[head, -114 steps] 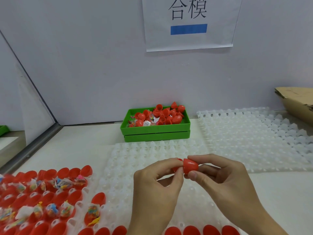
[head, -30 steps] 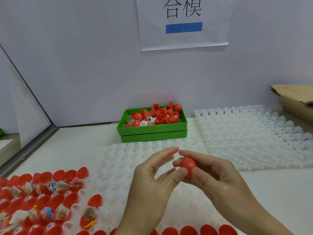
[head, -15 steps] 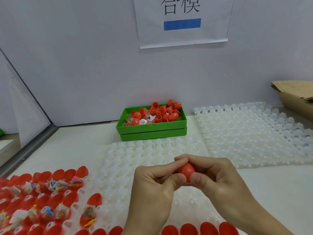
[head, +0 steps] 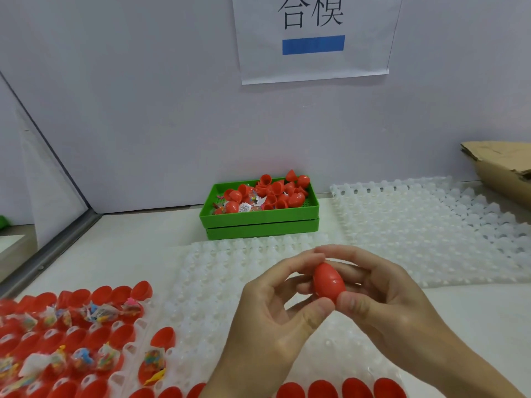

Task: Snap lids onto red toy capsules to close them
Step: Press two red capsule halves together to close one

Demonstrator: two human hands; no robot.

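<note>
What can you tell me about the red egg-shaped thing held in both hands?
The red capsule is a smooth, glossy, egg-shaped plastic shell, with a faint seam across its middle where its two halves meet, so it looks closed. It is held in the air above the white dimpled tray, tilted, its narrower end pointing up and away. The left hand and the right hand both pinch it, thumbs at its near end, fingers behind.

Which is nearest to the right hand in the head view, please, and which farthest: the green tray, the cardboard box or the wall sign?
From the right hand:
1. Green tray, beyond the hand, slightly left.
2. Cardboard box, far right, at the table's edge.
3. Wall sign, high on the back wall.
</note>
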